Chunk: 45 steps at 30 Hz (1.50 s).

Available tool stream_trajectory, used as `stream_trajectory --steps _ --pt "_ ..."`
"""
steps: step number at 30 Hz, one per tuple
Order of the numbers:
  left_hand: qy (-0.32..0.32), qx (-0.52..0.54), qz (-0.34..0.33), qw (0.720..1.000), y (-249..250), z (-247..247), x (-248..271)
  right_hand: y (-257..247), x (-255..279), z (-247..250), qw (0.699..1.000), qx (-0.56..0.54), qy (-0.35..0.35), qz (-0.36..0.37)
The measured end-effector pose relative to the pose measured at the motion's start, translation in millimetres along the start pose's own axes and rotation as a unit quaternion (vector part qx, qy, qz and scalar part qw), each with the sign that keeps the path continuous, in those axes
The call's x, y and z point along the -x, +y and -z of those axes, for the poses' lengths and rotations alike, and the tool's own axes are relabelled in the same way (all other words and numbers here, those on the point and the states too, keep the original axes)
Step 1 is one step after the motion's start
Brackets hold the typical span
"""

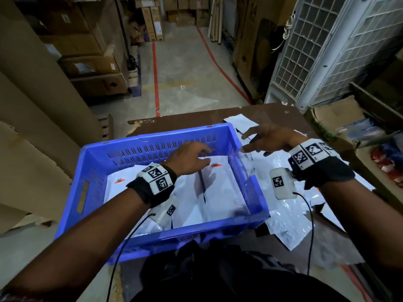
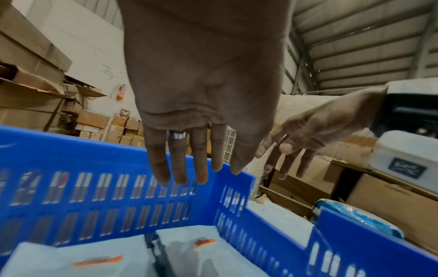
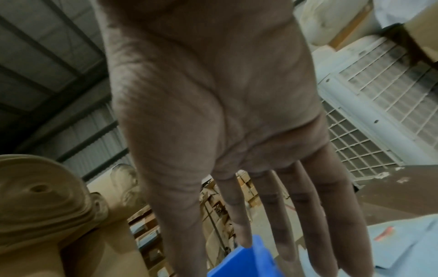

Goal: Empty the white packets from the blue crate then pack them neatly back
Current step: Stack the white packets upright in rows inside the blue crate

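Now the left hand hovers with fingers straight and loose inside the blue crate, just above the white packets lying flat there. Right of it, beyond the crate wall, the right hand spreads empty over more packets strewn on the tabletop.

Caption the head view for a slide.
Open left hand over packets in blue crate; right hand reaching beside it.

Your left hand hovers flat over white packets in the blue crate. Your right hand, fingers spread, hangs right of it over loose packets.
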<state>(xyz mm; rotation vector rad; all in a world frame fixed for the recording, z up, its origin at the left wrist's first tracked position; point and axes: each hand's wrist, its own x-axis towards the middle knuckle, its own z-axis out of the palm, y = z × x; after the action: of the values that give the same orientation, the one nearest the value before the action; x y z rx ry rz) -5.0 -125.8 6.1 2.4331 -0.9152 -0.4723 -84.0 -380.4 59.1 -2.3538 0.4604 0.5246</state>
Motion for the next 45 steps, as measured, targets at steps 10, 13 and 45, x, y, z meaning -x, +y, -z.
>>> stream_trajectory --steps 10,13,45 --pt "0.029 0.024 -0.059 0.998 106.7 -48.9 -17.0 121.9 25.6 -5.9 0.994 -0.051 0.007 -0.092" --pt "0.011 0.004 -0.084 0.996 133.2 -68.2 -26.5 159.9 28.5 -16.2 0.991 -0.049 0.004 -0.121" --pt "-0.082 0.009 0.296 0.952 197.3 -244.5 -96.4 275.2 -12.7 -54.3 0.959 -0.191 0.193 -0.079"
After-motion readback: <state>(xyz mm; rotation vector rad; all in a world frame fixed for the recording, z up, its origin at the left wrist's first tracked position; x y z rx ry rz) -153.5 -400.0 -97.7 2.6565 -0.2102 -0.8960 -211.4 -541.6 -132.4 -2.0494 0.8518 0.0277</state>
